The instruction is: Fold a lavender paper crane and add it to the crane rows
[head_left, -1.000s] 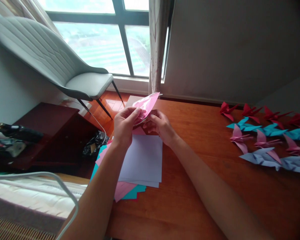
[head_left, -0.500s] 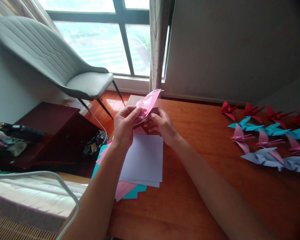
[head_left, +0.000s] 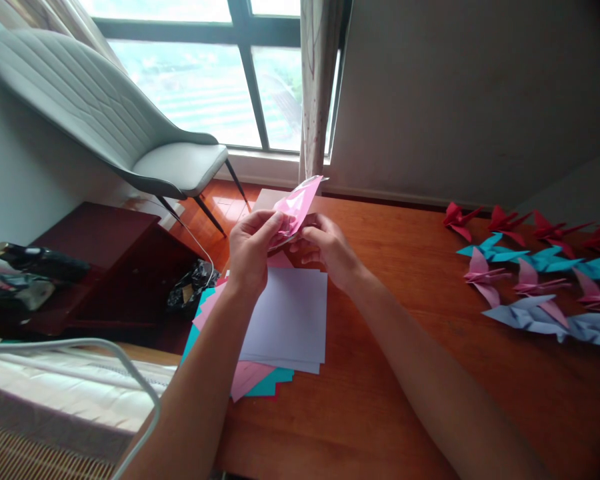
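Both my hands hold a partly folded pink paper (head_left: 300, 203) above the far end of a wooden table (head_left: 410, 347). My left hand (head_left: 250, 250) pinches its lower left part with thumb and fingers closed. My right hand (head_left: 325, 247) grips its lower right part, fingers curled. The paper's point sticks up and to the right. Below my hands lies a stack of square sheets (head_left: 285, 320), a pale lilac one on top, pink and teal ones under it.
Several folded paper cranes (head_left: 525, 277) in red, teal, pink and light blue lie in rows at the table's right. A grey chair (head_left: 105, 120) stands by the window at left. A dark low cabinet (head_left: 95, 260) and a black bag (head_left: 190, 287) sit beside the table.
The pink paper and both hands have risen slightly and shifted a little right; the grip is unchanged.
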`<state>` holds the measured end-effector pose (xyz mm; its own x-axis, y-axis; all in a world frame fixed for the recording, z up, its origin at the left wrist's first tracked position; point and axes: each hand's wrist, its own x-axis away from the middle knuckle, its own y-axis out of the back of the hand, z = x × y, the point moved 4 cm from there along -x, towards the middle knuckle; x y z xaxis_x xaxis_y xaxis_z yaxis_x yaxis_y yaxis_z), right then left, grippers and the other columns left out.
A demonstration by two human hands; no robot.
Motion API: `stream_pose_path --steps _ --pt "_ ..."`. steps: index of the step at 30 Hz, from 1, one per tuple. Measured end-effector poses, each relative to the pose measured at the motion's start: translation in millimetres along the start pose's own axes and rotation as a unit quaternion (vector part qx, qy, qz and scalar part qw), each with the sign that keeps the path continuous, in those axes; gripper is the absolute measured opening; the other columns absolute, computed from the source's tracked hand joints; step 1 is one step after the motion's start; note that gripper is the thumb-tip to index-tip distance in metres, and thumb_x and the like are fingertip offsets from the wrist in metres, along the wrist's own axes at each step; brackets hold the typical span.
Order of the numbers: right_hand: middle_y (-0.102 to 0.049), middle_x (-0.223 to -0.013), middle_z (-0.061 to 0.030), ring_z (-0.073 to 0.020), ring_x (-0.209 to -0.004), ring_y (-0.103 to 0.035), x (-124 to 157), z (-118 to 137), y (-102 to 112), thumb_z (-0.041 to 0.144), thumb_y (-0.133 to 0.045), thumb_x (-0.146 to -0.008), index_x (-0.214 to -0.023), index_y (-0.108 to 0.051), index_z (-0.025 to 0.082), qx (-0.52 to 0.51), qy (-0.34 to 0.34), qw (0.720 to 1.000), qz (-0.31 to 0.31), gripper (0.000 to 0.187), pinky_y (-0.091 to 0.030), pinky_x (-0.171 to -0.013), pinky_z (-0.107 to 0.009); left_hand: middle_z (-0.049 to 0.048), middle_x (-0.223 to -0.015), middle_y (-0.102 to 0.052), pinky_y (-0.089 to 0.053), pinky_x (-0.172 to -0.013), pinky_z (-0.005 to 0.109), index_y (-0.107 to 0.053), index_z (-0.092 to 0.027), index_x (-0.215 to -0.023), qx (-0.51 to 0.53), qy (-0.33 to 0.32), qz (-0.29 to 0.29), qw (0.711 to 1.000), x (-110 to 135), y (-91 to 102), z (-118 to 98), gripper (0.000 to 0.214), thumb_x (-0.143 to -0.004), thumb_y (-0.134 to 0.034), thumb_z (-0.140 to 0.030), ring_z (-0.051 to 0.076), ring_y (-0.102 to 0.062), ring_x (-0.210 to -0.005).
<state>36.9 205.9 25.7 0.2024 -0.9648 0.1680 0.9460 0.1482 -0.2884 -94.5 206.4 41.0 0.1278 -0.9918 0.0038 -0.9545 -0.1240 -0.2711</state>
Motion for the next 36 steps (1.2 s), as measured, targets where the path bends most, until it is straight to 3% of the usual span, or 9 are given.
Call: stream_pose_path --steps 11,25,36 --pt "-0.067 -0.078 -0.0021 -0.0149 -0.069 -0.065 0.2 3.0 1.5 0.030 -0.062 -0.071 -0.095 -0.059 0.019 0.010 -0.010 1.000 -0.004 0.026 -0.049 -0.054 -0.023 -0.0005 -0.070 -0.069 -0.056 -0.060 0.024 -0.073 -0.017 -0.076 0.017 0.001 0.000 1.000 0.0 -0.2 2.3 0.020 -0.069 -0.082 -0.033 0.011 -0.062 -0.060" --pt "-0.067 -0.081 -0.0016 -0.0150 -0.073 -0.065 -1.8 1.0 4.4 0.029 -0.062 -0.073 -0.094 -0.059 0.019 -0.005 -0.002 0.999 0.036 0.024 -0.048 -0.055 -0.022 0.0001 -0.072 -0.070 -0.055 -0.060 0.023 -0.072 -0.017 -0.077 -0.010 -0.018 -0.011 1.000 0.7 -0.2 0.5 0.021 -0.070 -0.081 -0.035 0.010 -0.061 -0.059" --pt "-0.066 -0.072 -0.0016 -0.0125 -0.063 -0.061 -6.1 3.5 9.8 0.023 -0.056 -0.070 -0.078 -0.061 0.018 0.046 -0.009 0.999 -0.018 0.011 -0.045 -0.052 -0.021 0.0029 -0.073 -0.072 -0.052 -0.056 0.022 -0.074 -0.017 -0.077 -0.044 -0.037 -0.020 0.998 -2.1 2.2 4.1 0.023 -0.071 -0.079 -0.038 0.011 -0.062 -0.058"
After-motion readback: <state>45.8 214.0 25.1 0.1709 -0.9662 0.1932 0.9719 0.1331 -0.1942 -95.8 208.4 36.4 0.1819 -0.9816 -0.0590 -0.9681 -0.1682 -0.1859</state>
